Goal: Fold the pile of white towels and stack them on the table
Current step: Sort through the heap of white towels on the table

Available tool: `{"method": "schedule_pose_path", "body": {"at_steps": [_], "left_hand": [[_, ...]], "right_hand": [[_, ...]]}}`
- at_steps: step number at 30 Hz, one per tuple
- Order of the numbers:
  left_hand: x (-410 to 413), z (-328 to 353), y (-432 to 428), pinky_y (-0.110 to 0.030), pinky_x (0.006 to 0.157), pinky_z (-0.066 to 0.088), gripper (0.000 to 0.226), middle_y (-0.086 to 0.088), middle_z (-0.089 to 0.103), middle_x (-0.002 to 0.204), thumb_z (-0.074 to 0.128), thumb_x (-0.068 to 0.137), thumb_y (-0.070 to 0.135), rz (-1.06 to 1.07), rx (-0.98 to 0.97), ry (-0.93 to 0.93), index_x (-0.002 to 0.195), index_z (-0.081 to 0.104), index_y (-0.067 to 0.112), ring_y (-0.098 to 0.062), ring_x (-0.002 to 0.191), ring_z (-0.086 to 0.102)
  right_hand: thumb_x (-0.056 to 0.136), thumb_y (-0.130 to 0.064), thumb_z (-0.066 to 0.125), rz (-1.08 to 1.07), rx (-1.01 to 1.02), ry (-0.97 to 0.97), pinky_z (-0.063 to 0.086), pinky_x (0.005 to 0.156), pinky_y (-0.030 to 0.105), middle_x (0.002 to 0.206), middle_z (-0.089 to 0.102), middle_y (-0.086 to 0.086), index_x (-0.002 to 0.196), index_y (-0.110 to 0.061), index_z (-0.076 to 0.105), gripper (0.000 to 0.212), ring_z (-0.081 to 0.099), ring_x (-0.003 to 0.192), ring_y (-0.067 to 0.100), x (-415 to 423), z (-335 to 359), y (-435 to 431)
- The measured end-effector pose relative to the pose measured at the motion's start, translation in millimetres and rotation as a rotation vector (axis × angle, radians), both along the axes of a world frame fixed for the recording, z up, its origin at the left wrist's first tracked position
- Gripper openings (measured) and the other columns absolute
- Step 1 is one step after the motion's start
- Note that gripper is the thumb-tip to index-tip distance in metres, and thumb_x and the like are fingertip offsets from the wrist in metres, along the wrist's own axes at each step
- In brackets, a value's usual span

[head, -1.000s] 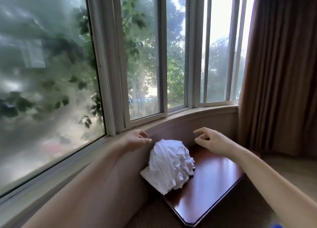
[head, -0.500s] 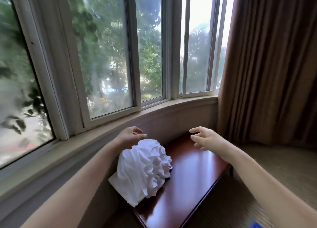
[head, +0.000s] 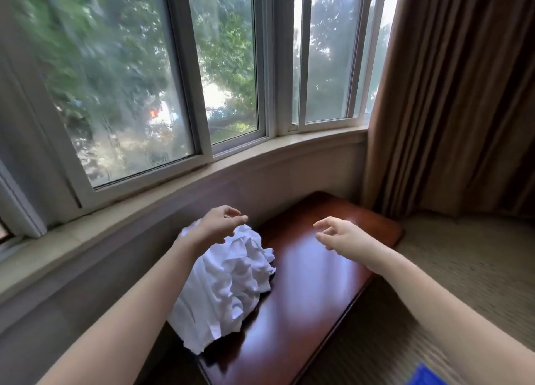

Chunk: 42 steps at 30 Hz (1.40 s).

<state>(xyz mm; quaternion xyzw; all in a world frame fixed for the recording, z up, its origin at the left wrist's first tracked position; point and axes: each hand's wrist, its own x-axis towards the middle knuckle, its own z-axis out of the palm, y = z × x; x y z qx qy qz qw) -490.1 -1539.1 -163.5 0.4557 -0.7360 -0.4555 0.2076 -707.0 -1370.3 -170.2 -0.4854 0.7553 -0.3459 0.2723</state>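
Towel pile (head: 228, 280) on table (head: 312, 297), left end, below window sill (head: 185, 182)

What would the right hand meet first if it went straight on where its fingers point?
The right hand points across the wooden table toward the pile of white towels. It would likely meet the pile's top first, just under the left hand. Depth is unclear.

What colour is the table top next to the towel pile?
Dark reddish-brown: the glossy wooden table shows best in the head view.
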Motion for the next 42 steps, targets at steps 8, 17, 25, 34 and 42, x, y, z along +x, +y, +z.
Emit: {"method": "schedule_pose_path", "body": {"at_steps": [8, 17, 25, 34, 42], "left_hand": [[-29.6, -30.2, -130.6, -0.025, 0.060, 0.044, 0.023, 0.007, 0.062, 0.095, 0.063, 0.089, 0.037, 0.043, 0.022, -0.068, 0.107, 0.059, 0.023, -0.012, 0.077, 0.060], [-56.7, -37.3, -304.1, -0.026, 0.062, 0.042, 0.022, -0.002, 0.060, 0.103, 0.057, 0.093, 0.033, 0.112, 0.007, -0.135, 0.109, 0.060, 0.017, -0.015, 0.075, 0.057], [-64.1, -75.8, -345.7, -0.026, 0.068, 0.045, 0.023, 0.002, 0.060, 0.103, 0.057, 0.093, 0.033, 0.135, 0.135, -0.206, 0.111, 0.059, 0.019, -0.012, 0.080, 0.059], [-55.4, -89.8, -372.8, -0.027, 0.070, 0.047, 0.012, 0.005, 0.062, 0.098, 0.056, 0.093, 0.034, 0.413, 0.194, -0.245, 0.101, 0.059, 0.026, -0.014, 0.082, 0.061], [-91.4, -84.5, -346.0, -0.026, 0.067, 0.046, 0.006, 0.004, 0.063, 0.097, 0.054, 0.094, 0.032, 0.772, 0.185, -0.189, 0.095, 0.059, 0.029, -0.013, 0.082, 0.060]], "right_hand": [[0.095, -0.029, 0.053, 0.079, -0.006, 0.239, 0.043, 0.066, 0.018, 0.111, 0.058, -0.004, 0.128, -0.026, 0.050, 0.034, 0.057, 0.092, 0.012, -59.3, -22.5, -118.0], [0.094, -0.030, 0.054, 0.197, 0.065, 0.415, 0.037, 0.076, 0.019, 0.120, 0.052, -0.003, 0.133, -0.028, 0.047, 0.039, 0.054, 0.091, 0.008, -125.1, -24.2, -290.0], [0.096, -0.032, 0.051, 0.326, 0.150, 0.358, 0.038, 0.076, 0.020, 0.123, 0.049, -0.002, 0.135, -0.027, 0.045, 0.040, 0.052, 0.098, 0.011, -135.6, -55.4, -378.9], [0.096, -0.031, 0.050, 0.602, 0.113, 0.348, 0.034, 0.087, 0.019, 0.127, 0.052, 0.004, 0.136, -0.023, 0.045, 0.041, 0.047, 0.098, 0.008, -154.7, -69.9, -488.4], [0.096, -0.032, 0.051, 0.917, 0.085, 0.282, 0.035, 0.090, 0.021, 0.130, 0.053, 0.004, 0.134, -0.025, 0.047, 0.039, 0.052, 0.112, 0.015, -199.8, -70.0, -562.6]]}}
